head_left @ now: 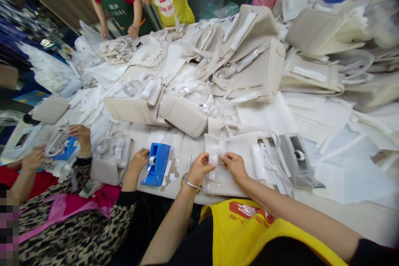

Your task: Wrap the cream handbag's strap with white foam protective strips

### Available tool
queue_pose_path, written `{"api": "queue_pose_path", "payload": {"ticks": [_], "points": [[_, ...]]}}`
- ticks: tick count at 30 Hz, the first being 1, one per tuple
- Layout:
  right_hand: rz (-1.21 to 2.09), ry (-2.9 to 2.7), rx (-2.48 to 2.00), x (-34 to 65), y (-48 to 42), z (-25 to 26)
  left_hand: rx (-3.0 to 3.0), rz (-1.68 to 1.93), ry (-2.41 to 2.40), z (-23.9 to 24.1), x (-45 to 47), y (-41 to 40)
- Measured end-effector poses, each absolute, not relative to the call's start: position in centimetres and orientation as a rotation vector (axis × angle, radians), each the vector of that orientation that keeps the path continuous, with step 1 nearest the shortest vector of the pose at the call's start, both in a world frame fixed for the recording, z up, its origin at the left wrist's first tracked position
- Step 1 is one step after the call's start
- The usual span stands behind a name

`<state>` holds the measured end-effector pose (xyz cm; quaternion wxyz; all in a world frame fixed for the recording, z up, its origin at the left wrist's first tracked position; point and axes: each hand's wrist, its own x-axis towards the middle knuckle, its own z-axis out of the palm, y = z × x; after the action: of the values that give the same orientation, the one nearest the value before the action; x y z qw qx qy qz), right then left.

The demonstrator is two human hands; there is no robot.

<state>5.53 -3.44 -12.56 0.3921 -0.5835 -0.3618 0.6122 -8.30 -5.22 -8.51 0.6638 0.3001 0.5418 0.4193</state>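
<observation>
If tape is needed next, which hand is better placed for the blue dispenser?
Likely the left hand: the blue tape dispenser sits just beside it. The right hand is farther off; both pinch the white wrap on the cream bag.

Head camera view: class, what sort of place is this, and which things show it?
Probably a handbag packing workshop: cream handbags heaped on the table, a blue tape dispenser, and both hands pinching white wrapping.
</observation>
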Motion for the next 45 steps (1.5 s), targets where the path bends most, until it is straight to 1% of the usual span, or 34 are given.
{"api": "queue_pose_path", "payload": {"ticks": [3, 9, 15, 21, 23, 25, 30, 32, 38, 41, 43, 45], "points": [[1.565, -0.922, -1.453, 5.0, -3.9, -12.5, 0.707, 0.978, 1.192, -8.3, -7.5, -5.8], [1.614, -0.878, -1.461, 5.1, -4.4, -12.9, 0.513, 1.044, 1.219, -9.2, -6.1, -5.3], [1.72, -0.764, -1.39, 5.5, -4.3, -12.8, 0.407, 0.935, 1.253, -9.6, -5.9, -5.1], [1.805, -0.687, -1.301, 5.4, -4.3, -13.8, 0.397, 0.793, 1.239, -10.7, -6.5, -4.5], [1.8, -0.765, -1.332, 5.6, -4.3, -13.8, 0.42, 0.776, 1.26, -10.7, -6.4, -4.3], [1.756, -0.984, -1.433, 5.9, -4.1, -13.5, 0.442, 0.776, 1.278, -10.6, -6.1, -4.2], [1.243, -1.795, -1.848, 7.3, -3.3, -11.5, 0.491, 0.751, 1.326, -10.7, -5.2, -4.0], [1.176, -1.972, -1.903, 7.8, -3.0, -10.6, 0.52, 0.732, 1.326, -11.0, -4.9, -3.9], [1.181, -2.265, -1.776, 9.3, -2.3, -9.1, 0.678, 0.731, 1.345, -12.3, -4.7, -4.0], [1.223, -2.34, -1.583, 10.2, -2.4, -9.0, 0.706, 0.741, 1.355, -12.5, -4.7, -3.9], [1.206, -2.282, -1.423, 11.7, -2.8, -8.8, 0.658, 0.764, 1.37, -12.3, -4.7, -3.7], [1.144, -2.077, -1.345, 14.2, -3.5, -8.5, 0.597, 0.801, 1.387, -12.0, -4.5, -3.6]]}}
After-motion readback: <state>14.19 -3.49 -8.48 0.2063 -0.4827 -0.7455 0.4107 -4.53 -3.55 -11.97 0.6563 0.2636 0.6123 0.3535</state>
